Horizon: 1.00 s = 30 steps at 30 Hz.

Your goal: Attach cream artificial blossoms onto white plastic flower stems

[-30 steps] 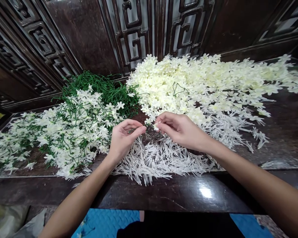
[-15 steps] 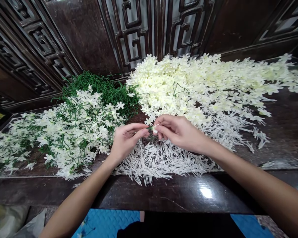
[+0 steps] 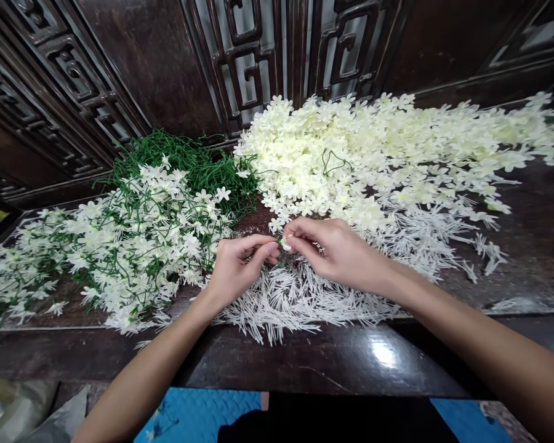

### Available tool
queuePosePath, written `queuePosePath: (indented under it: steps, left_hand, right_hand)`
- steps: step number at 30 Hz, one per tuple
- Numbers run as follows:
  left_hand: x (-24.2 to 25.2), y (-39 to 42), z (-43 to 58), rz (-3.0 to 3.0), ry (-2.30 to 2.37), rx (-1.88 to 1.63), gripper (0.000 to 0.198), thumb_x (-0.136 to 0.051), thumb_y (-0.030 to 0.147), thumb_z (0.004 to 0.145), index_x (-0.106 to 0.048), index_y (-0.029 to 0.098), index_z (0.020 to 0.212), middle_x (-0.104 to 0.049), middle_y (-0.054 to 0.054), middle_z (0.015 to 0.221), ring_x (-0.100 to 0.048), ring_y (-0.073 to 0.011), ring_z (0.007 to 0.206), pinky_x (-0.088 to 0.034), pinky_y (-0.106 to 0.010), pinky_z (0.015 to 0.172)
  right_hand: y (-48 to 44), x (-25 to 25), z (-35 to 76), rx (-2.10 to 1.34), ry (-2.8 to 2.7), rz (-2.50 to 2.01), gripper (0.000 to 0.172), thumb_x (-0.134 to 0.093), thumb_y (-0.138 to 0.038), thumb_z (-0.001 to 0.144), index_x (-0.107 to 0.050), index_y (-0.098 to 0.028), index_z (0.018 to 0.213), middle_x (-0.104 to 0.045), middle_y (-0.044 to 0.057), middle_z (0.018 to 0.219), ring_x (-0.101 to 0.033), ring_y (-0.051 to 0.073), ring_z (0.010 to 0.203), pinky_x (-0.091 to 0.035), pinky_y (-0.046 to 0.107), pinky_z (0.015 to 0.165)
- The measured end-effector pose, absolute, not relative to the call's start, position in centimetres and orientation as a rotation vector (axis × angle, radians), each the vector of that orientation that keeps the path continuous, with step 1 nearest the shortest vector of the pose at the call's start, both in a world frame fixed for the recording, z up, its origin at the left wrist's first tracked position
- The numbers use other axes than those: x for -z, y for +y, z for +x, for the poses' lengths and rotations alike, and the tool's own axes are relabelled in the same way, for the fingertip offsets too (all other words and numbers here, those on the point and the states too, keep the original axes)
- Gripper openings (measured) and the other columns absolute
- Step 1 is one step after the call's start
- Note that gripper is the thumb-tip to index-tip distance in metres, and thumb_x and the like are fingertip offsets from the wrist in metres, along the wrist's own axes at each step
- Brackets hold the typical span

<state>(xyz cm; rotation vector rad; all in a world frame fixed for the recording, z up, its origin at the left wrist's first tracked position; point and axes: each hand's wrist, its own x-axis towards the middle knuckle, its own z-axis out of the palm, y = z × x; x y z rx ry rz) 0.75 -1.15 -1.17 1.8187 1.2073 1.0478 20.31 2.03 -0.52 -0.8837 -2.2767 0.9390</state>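
Note:
In the head view my left hand (image 3: 240, 264) is closed in a pinch on a thin green stem, mostly hidden by the fingers. My right hand (image 3: 335, 249) pinches a small white artificial flower (image 3: 286, 243) between thumb and index finger. The two sets of fingertips almost meet at this flower. Beneath both hands lies a spread of thin white stamen pieces (image 3: 300, 301). Behind the right hand is a heap of loose cream-white blossoms (image 3: 323, 147). Left of my left hand are assembled white flowers on green stems (image 3: 143, 246).
A tangle of bare green stems (image 3: 180, 154) sits at the back left of the dark wooden bench (image 3: 332, 363). Carved dark panels (image 3: 249, 61) rise behind it. Plastic bags (image 3: 18, 409) and a blue mat (image 3: 212, 412) are below the front edge.
The green bit between my fingertips no longer shows clearly, and the flower has turned slightly. Both hands have shifted only a little and stay in a pinch.

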Motion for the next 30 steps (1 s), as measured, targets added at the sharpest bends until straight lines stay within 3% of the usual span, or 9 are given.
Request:
queuePosePath:
  steps: [6,14,30]
  left_hand:
    - [0.94,-1.23,0.78,1.961,1.221,-1.01,0.012,-0.059,0.019,0.087,-0.069,0.017,0.081,-0.071,-0.002,0.068,-0.067,-0.0117,0.058,-0.055,-0.022,0.054]
    - [1.0,-1.2,0.65,1.974,1.228,-0.942,0.013,-0.058,0.021,0.087,-0.066,0.018,0.077,-0.069,-0.002,0.068,-0.064,-0.0129,0.06,-0.052,-0.025,0.057]
    - [1.3,-1.14,0.48,1.998,1.185,-0.97,0.012,-0.057,0.017,0.087,-0.067,0.018,0.081,-0.07,-0.003,0.071,-0.063,-0.0117,0.061,-0.051,-0.024,0.057]
  right_hand:
    - [1.79,0.53,20.32,-0.851,-2.354,-0.843,0.018,-0.04,-0.024,0.097,-0.055,-0.015,0.093,-0.055,0.001,0.066,-0.046,0.01,0.05,-0.036,0.026,0.045]
    - [1.96,0.84,20.38,-0.804,-2.358,-0.793,0.014,-0.043,-0.02,0.095,-0.056,-0.017,0.091,-0.056,0.001,0.07,-0.045,0.01,0.053,-0.036,0.026,0.049]
    - [1.49,1.33,19.87,-0.795,-2.287,-0.746,0.016,-0.044,-0.017,0.093,-0.058,-0.015,0.086,-0.063,0.004,0.07,-0.043,0.007,0.043,-0.029,0.023,0.036]
